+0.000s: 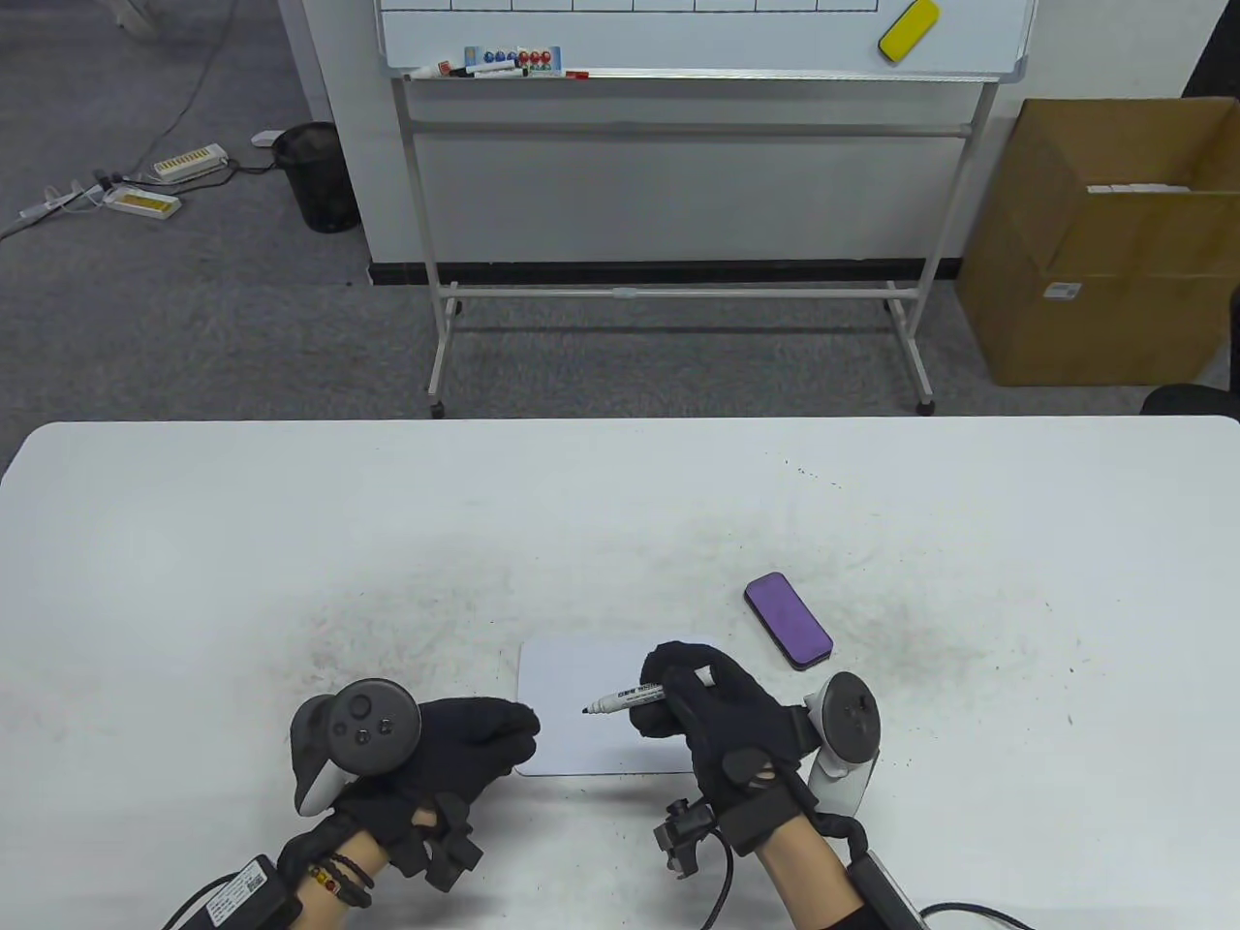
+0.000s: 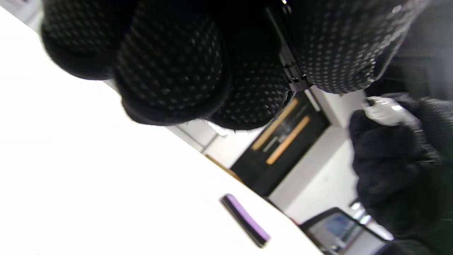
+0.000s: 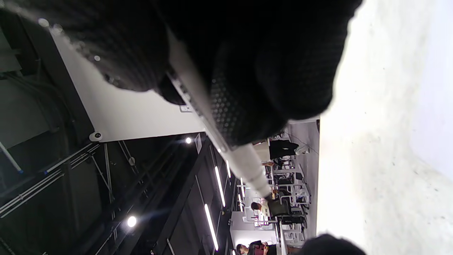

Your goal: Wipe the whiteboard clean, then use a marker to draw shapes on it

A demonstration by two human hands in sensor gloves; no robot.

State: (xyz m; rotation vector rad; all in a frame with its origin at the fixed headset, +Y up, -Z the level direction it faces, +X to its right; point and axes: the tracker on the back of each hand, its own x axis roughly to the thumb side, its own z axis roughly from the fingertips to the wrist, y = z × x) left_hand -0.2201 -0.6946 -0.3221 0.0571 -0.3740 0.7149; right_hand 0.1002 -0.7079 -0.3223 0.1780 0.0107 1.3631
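White marker [image 1: 635, 696] is lying almost level in our right hand [image 1: 722, 722], fingers pinching it, dark tip pointing left over the small whiteboard [image 1: 581, 678] at lower centre. We're resting our left hand [image 1: 455, 746], fingers loosely curled, on its left edge.

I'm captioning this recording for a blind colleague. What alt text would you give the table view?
A person's gloved right hand holds an uncapped marker with its tip over a small blank whiteboard on a white table, while the left hand rests at the board's left edge. A purple eraser lies beyond the board to the right; a large standing whiteboard is behind the table.
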